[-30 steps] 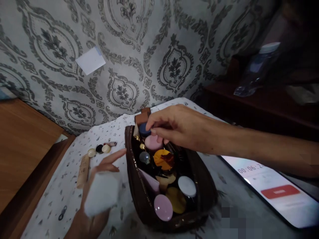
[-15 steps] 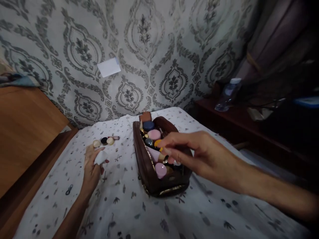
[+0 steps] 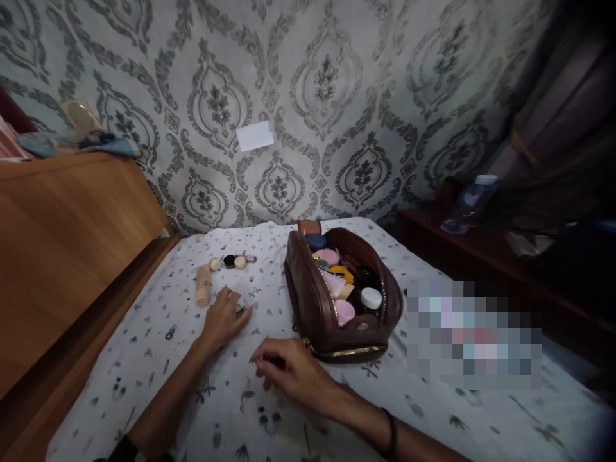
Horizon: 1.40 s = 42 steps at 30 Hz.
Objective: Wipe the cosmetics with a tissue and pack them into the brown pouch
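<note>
My left hand [image 3: 222,321] rests low over the patterned sheet, thumb and fingers apart; a small dark patch shows between them, too unclear to name. Bent and pressed together, the fingers of my right hand [image 3: 291,369] are left of the bag's front corner; whatever they hold is hidden. The brown bag [image 3: 308,308] stands unzipped, with a white-lidded jar [image 3: 371,298], a pink lid [image 3: 344,312], a yellow item [image 3: 342,274] and a blue lid [image 3: 316,242] inside. Beyond my left hand lie a beige tube [image 3: 203,285], a black-topped item [image 3: 230,261] and two cream round items.
A wooden cabinet [image 3: 72,237] borders the bed's left side. On the dark red table [image 3: 428,237] at right stands a clear bottle [image 3: 469,205]. A blurred, pixelated patch [image 3: 474,333] covers part of the sheet right of the bag. A patterned wall rises behind.
My right hand has left the bag's opening and moved down and left, near my left hand. The white object no longer shows in my left hand, whose fingers have spread. The camera view has shifted.
</note>
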Each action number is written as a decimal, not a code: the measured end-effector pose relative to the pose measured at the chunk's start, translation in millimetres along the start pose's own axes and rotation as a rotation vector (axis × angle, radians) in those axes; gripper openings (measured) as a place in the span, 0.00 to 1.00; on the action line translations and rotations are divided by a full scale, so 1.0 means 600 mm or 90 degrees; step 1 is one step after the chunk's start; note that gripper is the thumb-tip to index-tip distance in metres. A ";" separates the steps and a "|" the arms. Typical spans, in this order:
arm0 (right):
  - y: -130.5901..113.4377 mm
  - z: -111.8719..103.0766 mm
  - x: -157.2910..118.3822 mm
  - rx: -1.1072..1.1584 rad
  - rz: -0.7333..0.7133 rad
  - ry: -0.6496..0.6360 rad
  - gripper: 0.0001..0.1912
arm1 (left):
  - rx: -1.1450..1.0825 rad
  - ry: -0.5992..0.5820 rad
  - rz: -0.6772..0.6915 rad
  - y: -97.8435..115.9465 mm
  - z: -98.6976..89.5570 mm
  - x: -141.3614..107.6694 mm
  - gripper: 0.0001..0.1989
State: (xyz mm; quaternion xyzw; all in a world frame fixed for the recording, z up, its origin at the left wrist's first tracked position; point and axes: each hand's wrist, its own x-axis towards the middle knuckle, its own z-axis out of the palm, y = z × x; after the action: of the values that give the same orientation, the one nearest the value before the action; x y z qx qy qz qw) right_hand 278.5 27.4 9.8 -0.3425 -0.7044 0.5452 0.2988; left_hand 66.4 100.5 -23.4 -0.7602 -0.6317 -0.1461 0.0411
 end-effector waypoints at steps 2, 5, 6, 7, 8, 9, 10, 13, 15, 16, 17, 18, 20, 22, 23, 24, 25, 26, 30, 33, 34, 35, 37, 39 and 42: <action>0.021 0.023 0.035 0.085 0.034 0.029 0.07 | 0.022 -0.024 0.016 0.001 -0.013 0.025 0.14; 0.052 0.041 0.063 0.144 0.032 0.086 0.06 | 0.064 -0.027 0.020 -0.001 -0.035 0.087 0.14; 0.061 0.044 0.066 0.144 0.029 0.101 0.06 | 0.072 -0.023 0.022 -0.001 -0.040 0.112 0.14; 0.069 0.046 0.067 0.139 0.029 0.112 0.06 | 0.076 -0.022 0.030 0.001 -0.042 0.136 0.15; 0.077 0.047 0.066 0.133 0.031 0.116 0.06 | 0.078 -0.025 0.041 0.004 -0.042 0.160 0.15; 0.082 0.048 0.065 0.127 0.035 0.115 0.06 | 0.079 -0.033 0.055 0.008 -0.039 0.181 0.16; 0.087 0.048 0.064 0.120 0.037 0.112 0.07 | 0.080 -0.045 0.070 0.012 -0.034 0.200 0.17; 0.095 0.049 0.062 0.089 0.029 0.108 0.08 | 0.080 -0.087 0.108 0.027 -0.011 0.237 0.17; 0.097 0.049 0.062 0.062 0.012 0.112 0.08 | 0.078 -0.104 0.119 0.035 0.003 0.248 0.14; 0.097 0.049 0.062 0.054 0.006 0.113 0.09 | 0.077 -0.108 0.120 0.038 0.008 0.252 0.12; 0.097 0.049 0.062 0.051 0.005 0.113 0.09 | 0.074 -0.110 0.120 0.041 0.012 0.255 0.10; 0.096 0.049 0.063 0.053 0.007 0.112 0.09 | 0.070 -0.111 0.118 0.044 0.014 0.258 0.08; 0.094 0.049 0.063 0.067 0.020 0.109 0.09 | 0.058 -0.107 0.115 0.051 0.012 0.264 0.07; 0.090 0.048 0.063 0.096 0.040 0.106 0.08 | 0.037 -0.096 0.112 0.059 0.004 0.269 0.07; 0.088 0.047 0.063 0.112 0.049 0.108 0.08 | 0.023 -0.084 0.109 0.063 -0.002 0.271 0.07; 0.086 0.046 0.063 0.123 0.055 0.114 0.07 | 0.006 -0.069 0.105 0.066 -0.011 0.271 0.08; 0.085 0.044 0.063 0.125 0.055 0.127 0.07 | -0.012 -0.050 0.100 0.068 -0.020 0.269 0.09; 0.083 0.042 0.062 0.114 0.047 0.152 0.08 | -0.034 -0.031 0.093 0.068 -0.030 0.264 0.10; 0.080 0.032 0.056 0.033 -0.005 0.312 0.21 | -0.143 0.006 0.076 0.056 -0.069 0.207 0.12; 0.076 0.027 0.052 0.039 -0.016 0.351 0.29 | -0.381 -0.039 0.049 0.045 -0.079 0.130 0.14; 0.074 0.027 0.051 0.041 -0.022 0.345 0.31 | -0.493 -0.068 0.002 0.042 -0.078 0.103 0.16; 0.073 0.028 0.051 0.040 -0.027 0.330 0.31 | -0.566 -0.092 -0.043 0.041 -0.075 0.077 0.17; 0.073 0.032 0.053 0.045 -0.028 0.278 0.28 | -0.632 -0.114 -0.089 0.039 -0.067 0.033 0.18; 0.076 0.037 0.056 0.047 -0.025 0.232 0.25 | -0.625 -0.117 -0.095 0.036 -0.062 0.001 0.18; 0.085 0.044 0.064 0.066 -0.006 0.232 0.23 | -0.548 -0.015 -0.099 0.033 -0.061 -0.028 0.19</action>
State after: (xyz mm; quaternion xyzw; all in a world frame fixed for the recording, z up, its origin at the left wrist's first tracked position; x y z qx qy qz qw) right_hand 243.2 52.2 -43.9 -0.4163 -0.6114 0.5081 0.4414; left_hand 76.8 71.2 9.6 -0.6598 -0.5688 -0.3904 -0.2978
